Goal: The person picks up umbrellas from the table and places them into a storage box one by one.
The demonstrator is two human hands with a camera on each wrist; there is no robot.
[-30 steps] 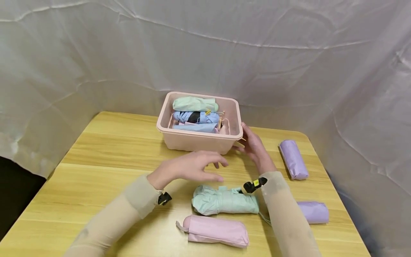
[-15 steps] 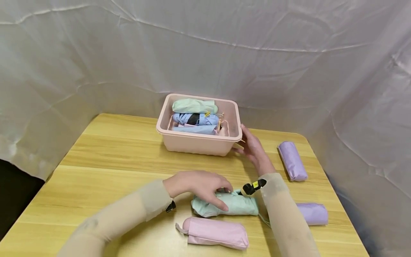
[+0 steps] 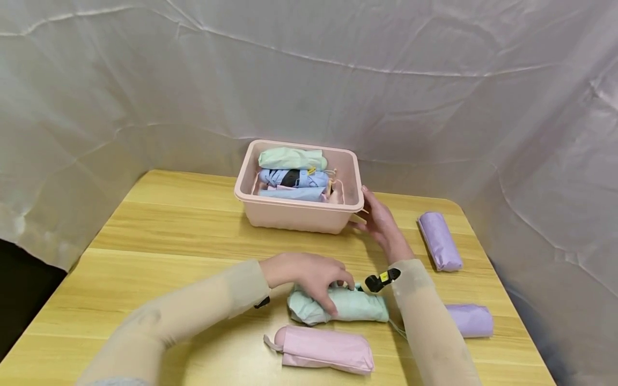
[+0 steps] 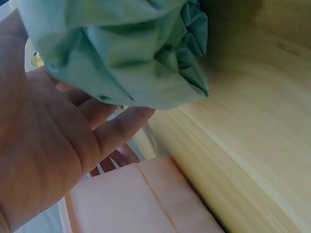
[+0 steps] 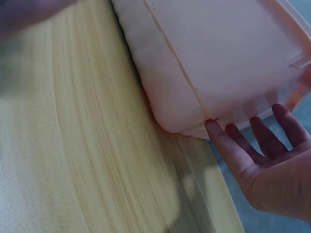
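Mint-green folded umbrella lies on the wooden table, between the pink folded umbrella in front and the pink plastic bin behind; left hand sits on top with fingers curled over its soft, crumpled fabric, looks like a clamp grip for a lift. Right hand rests with straight, spread fingers against the bin's smooth right wall, likely steadying it. Bin holds more folded umbrellas; two lilac ones lie well off right.

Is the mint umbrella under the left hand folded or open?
Folded: mint umbrella lies as a loose bundle on the table, left hand gripping it.
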